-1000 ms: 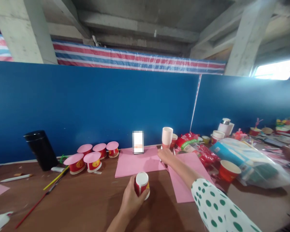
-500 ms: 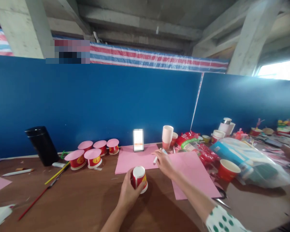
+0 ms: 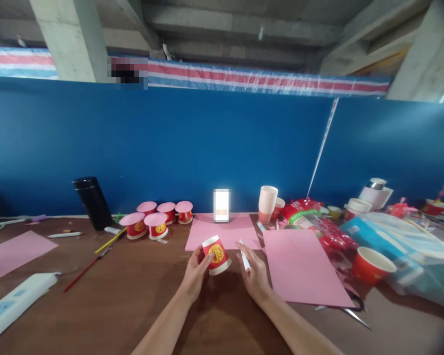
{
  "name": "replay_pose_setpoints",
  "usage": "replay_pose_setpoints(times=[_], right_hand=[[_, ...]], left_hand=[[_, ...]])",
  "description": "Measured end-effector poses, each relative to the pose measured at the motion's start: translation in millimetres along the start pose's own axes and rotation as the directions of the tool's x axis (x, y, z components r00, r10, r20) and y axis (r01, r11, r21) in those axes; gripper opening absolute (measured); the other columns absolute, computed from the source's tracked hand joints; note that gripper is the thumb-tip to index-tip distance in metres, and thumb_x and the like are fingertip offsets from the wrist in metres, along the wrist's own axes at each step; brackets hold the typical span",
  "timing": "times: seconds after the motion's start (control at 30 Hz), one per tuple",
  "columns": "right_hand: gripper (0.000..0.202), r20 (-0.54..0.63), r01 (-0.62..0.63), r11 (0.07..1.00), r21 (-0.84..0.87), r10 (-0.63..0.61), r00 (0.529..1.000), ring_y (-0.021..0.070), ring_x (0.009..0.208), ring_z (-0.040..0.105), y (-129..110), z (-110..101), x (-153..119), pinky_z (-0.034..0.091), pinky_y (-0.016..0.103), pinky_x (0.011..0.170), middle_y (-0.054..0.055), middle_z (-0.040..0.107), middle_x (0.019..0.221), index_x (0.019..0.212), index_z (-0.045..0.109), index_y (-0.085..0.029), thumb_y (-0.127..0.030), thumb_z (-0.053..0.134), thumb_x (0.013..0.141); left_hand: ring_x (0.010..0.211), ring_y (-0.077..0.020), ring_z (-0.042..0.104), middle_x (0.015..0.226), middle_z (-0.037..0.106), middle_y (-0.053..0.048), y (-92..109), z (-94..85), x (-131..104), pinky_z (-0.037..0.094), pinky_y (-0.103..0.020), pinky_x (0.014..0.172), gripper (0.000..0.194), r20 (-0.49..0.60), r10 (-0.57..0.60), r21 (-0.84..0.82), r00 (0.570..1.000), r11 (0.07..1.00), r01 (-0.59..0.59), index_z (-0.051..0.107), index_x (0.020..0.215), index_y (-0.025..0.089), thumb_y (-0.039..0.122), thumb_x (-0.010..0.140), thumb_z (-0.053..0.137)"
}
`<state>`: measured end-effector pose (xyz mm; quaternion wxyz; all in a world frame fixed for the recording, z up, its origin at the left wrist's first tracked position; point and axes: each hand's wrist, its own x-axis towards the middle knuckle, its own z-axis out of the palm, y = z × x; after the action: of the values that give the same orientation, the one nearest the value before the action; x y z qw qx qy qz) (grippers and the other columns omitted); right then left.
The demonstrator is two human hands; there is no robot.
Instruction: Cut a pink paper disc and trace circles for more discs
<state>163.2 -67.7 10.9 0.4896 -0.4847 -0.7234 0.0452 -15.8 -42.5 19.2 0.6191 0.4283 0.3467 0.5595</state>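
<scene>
My left hand (image 3: 194,272) is wrapped round a red paper cup (image 3: 218,264) with a yellow emblem, held upside down and tilted, its wide white rim low. Just right of it, my right hand (image 3: 254,273) is closed on a slim white pen-shaped tube (image 3: 245,261); its exact kind cannot be made out. Behind the hands lie pink paper sheets (image 3: 203,231), with a lit phone (image 3: 221,205) standing on them. Another pink sheet (image 3: 307,266) lies beside my right hand. To the left stand several upturned red cups (image 3: 157,228) topped with pink paper discs.
A black flask (image 3: 92,203) stands back left, near a brush (image 3: 85,271) and a white power strip (image 3: 20,301). Stacked cups (image 3: 267,203), a red bag (image 3: 303,214), an orange cup (image 3: 373,266) and a plastic package (image 3: 410,261) crowd the right. Scissors (image 3: 357,318) poke from under paper.
My right hand has drawn back from the pink paper toward the cup, still holding the white tube. My left hand has turned and lifted the cup so its emblem shows. The view has shifted left.
</scene>
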Motion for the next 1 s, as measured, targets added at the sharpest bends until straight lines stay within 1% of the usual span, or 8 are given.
replay_pose_setpoints(times=[0.07,0.13,0.3,0.47,0.57,0.67,0.77,1.0], right_hand=[[0.038,-0.019,-0.008,1.0,0.023,0.008,1.0,0.0214,0.104,0.057,-3.4,1.4,-0.7,0.047,0.032,0.087,0.009,0.059,0.114,0.126,0.044,-0.022,-0.019,0.039,0.089],[0.038,-0.005,0.011,0.999,0.036,-0.011,1.0,0.0212,0.106,0.056,-8.9,1.9,-1.0,0.046,0.033,0.089,0.01,0.058,0.116,0.127,0.043,-0.022,-0.018,0.04,0.089],[0.039,0.053,0.066,0.998,0.023,-0.067,0.996,0.021,0.107,0.056,-17.1,3.8,-1.1,0.047,0.034,0.09,0.009,0.059,0.117,0.127,0.044,-0.024,-0.017,0.041,0.089],[0.038,0.035,0.111,0.992,0.063,-0.113,0.993,0.0213,0.107,0.057,-18.1,6.8,-1.9,0.048,0.035,0.091,0.009,0.06,0.116,0.125,0.047,-0.022,-0.016,0.043,0.088],[0.037,0.032,0.127,0.987,0.094,-0.131,0.991,0.0207,0.106,0.058,-21.7,5.8,-1.5,0.049,0.034,0.09,0.009,0.061,0.115,0.124,0.048,-0.022,-0.015,0.043,0.088],[0.038,0.021,0.171,0.978,0.118,-0.175,0.984,0.0199,0.103,0.059,-25.2,3.9,-1.3,0.051,0.033,0.088,0.01,0.061,0.113,0.124,0.047,-0.02,-0.013,0.042,0.087],[0.04,0.027,0.215,0.967,0.139,-0.221,0.975,0.019,0.102,0.06,-25.6,3.4,-2.2,0.051,0.031,0.086,0.01,0.061,0.112,0.125,0.045,-0.02,-0.01,0.043,0.086],[0.042,0.028,0.224,0.966,0.125,-0.23,0.973,0.0197,0.104,0.059,-21.4,5.6,-3.1,0.051,0.033,0.088,0.01,0.06,0.113,0.126,0.043,-0.022,-0.009,0.043,0.086]], left_hand=[[0.094,-0.0243,0.062,0.105,0.063,-0.011,-0.6,3.0,-0.6,0.049,-0.036,0.08,0.054,-0.023,-0.012,-0.069,1.0,0.998,0.011,0.05,0.111,0.017,0.041,0.066,0.069],[0.095,-0.0242,0.062,0.105,0.063,-0.011,-1.4,5.7,-0.5,0.049,-0.037,0.082,0.054,-0.026,-0.02,-0.108,0.999,0.994,0.017,0.05,0.111,0.018,0.04,0.066,0.069],[0.097,-0.0247,0.061,0.109,0.062,-0.011,-5.5,6.0,1.5,0.048,-0.038,0.084,0.049,0.011,-0.043,-0.138,0.999,0.989,0.044,0.051,0.112,0.017,0.04,0.07,0.066],[0.099,-0.0231,0.06,0.108,0.063,-0.009,-10.5,2.3,3.4,0.046,-0.037,0.087,0.041,0.022,-0.039,-0.12,0.999,0.992,0.041,0.054,0.108,0.019,0.043,0.076,0.059],[0.099,-0.0225,0.059,0.106,0.064,-0.007,-9.9,3.4,3.3,0.044,-0.037,0.089,0.039,0.023,-0.046,-0.186,0.999,0.981,0.049,0.054,0.109,0.019,0.042,0.078,0.057],[0.099,-0.0228,0.059,0.106,0.064,-0.008,-7.4,5.6,2.2,0.042,-0.039,0.092,0.041,0.063,-0.046,-0.257,0.997,0.964,0.061,0.055,0.11,0.018,0.043,0.078,0.057],[0.101,-0.0239,0.058,0.108,0.064,-0.009,-6.5,6.3,1.6,0.04,-0.04,0.094,0.042,0.108,-0.032,-0.284,0.994,0.957,0.061,0.055,0.113,0.018,0.042,0.078,0.057],[0.104,-0.0244,0.057,0.109,0.064,-0.009,-10.4,5.2,3.7,0.037,-0.039,0.095,0.042,0.137,-0.013,-0.307,0.991,0.95,0.055,0.054,0.116,0.017,0.042,0.082,0.053]])
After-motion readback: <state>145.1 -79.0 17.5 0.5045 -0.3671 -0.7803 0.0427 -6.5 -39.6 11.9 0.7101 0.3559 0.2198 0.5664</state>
